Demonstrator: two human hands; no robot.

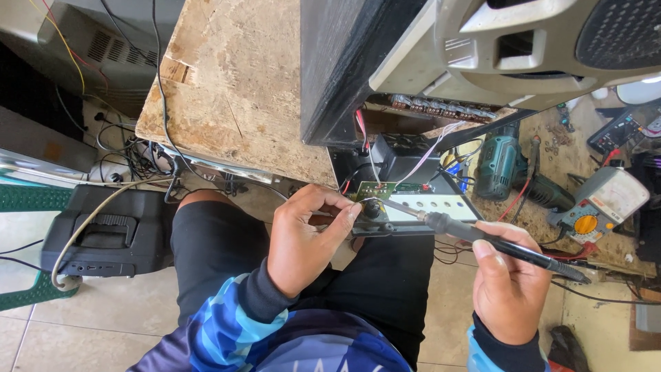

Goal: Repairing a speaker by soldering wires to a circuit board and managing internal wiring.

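left hand (303,238): fingers curled and pinched on a thin strand of solder wire (344,211), fed toward the joint. Held close to the tip so the strand doesn't wander, I'd say.
right hand (508,288): fingers wrapped and pressed together round the black handle of a soldering iron (482,238), pencil-style grip well back from the hot end. Tip angled in from the right, landing at the green board's lower edge.
circuit board (372,190): small, green, sits at the front edge of the open amplifier chassis, just past the left fingertips. Red and white leads (427,153) run up from it into the cabinet, so it stays tethered and gets worked in place.
control panel (437,205): pale plate with a row of holes, just right of the board, lying flat under the iron's shaft.
speaker cabinet (482,48): big grey unit tipped over on the worn wooden table (234,96), back opened toward the person, which puts the electronics over the lap.
lap: person seated, black shorts, blue patterned sleeves; both hands are low near the knees, probably for steadiness.
cordless drill (499,165): teal, lying on the table right of the chassis, near but apart.
multimeter (602,203): analogue type, further right, leads trailing.
portable speaker (103,231): black, on the floor at left, grey cable looped over it.
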